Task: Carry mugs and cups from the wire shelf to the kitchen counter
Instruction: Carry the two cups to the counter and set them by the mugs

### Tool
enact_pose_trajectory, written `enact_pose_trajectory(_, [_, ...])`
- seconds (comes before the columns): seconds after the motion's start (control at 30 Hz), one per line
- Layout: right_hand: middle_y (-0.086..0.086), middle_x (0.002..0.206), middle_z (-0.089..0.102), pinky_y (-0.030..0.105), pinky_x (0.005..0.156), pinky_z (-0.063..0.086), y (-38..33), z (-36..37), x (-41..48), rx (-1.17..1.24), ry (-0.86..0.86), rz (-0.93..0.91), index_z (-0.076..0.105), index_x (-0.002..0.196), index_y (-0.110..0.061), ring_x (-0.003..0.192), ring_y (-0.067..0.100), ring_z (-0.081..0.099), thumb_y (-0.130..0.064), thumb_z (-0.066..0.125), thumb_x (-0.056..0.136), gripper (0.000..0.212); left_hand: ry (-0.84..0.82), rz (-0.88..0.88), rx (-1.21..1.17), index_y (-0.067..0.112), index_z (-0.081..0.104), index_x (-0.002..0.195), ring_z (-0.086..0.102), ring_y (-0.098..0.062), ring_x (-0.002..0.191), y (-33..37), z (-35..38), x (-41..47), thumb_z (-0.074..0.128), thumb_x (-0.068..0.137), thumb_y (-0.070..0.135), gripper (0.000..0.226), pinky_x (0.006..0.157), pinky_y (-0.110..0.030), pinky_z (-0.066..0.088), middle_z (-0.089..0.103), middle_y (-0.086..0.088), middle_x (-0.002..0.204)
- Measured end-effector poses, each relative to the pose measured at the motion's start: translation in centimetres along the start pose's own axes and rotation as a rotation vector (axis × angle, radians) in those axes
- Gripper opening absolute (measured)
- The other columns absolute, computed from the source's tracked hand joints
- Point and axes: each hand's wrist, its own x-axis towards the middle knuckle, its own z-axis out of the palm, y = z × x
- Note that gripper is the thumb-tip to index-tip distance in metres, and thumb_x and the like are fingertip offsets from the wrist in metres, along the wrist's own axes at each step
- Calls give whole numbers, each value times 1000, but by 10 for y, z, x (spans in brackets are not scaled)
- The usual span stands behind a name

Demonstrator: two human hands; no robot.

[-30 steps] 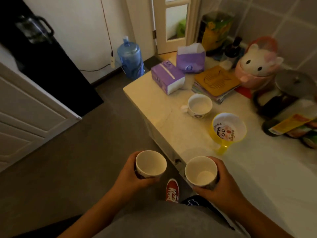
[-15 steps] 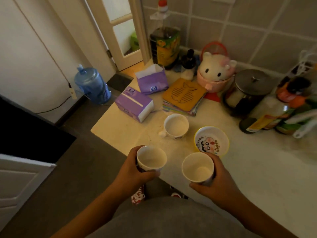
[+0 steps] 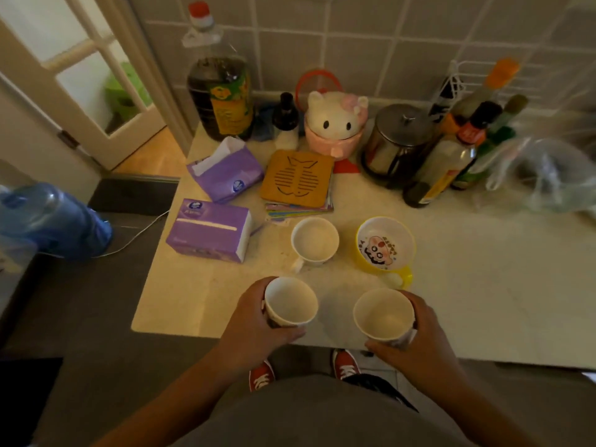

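My left hand (image 3: 250, 330) grips a white cup (image 3: 289, 303) with a printed side, held upright over the front edge of the pale stone kitchen counter (image 3: 483, 301). In my right hand (image 3: 425, 343) is a second white cup (image 3: 383, 314), also upright and empty, just above the counter's front strip. Farther back on the counter stand a white mug (image 3: 314, 241) with its handle toward me and a yellow mug (image 3: 385, 245) with a cartoon printed inside. The wire shelf is out of view.
Two purple tissue packs (image 3: 209, 230), a wooden fish trivet (image 3: 298, 179) on a stack of mats, a cat-shaped jar (image 3: 335, 124), a steel pot (image 3: 396, 140), oil and sauce bottles (image 3: 451, 162) and a plastic bag (image 3: 548, 175) crowd the back. A blue water jug (image 3: 51, 221) sits on the floor left.
I have walked up to the counter and now face it squarely. Both hands have carried their cups forward from over the floor to above the counter's front edge.
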Motion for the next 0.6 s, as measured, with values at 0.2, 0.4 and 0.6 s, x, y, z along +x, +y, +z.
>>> enact_pose_trajectory(0.2, [-9, 121, 54, 31, 85, 50, 1, 3, -19, -5, 97, 64, 42, 127, -43, 109, 10, 54, -44, 90, 47, 93, -42, 62, 10, 57, 40, 120, 46, 16, 115, -6, 11, 11, 87, 58, 51, 78, 83, -9, 36, 49, 41, 119])
enact_pose_trajectory(0.4, [-13, 119, 53, 31, 85, 50, 4, -12, -21, -10, 94, 62, 39, 122, -48, 109, 7, 53, -45, 89, 46, 91, 18, 144, 26, 58, 41, 117, 47, 19, 114, 2, 30, 12, 88, 62, 41, 74, 89, -7, 37, 52, 32, 119])
enact_pose_trajectory(0.6, [-20, 117, 52, 25, 83, 46, 13, -31, -12, -58, 53, 27, 35, 118, -51, 109, 7, 53, -49, 89, 47, 89, 35, 104, 21, 66, 35, 118, 42, 19, 117, 3, 48, 8, 87, 59, 48, 81, 95, -20, 36, 43, 45, 121])
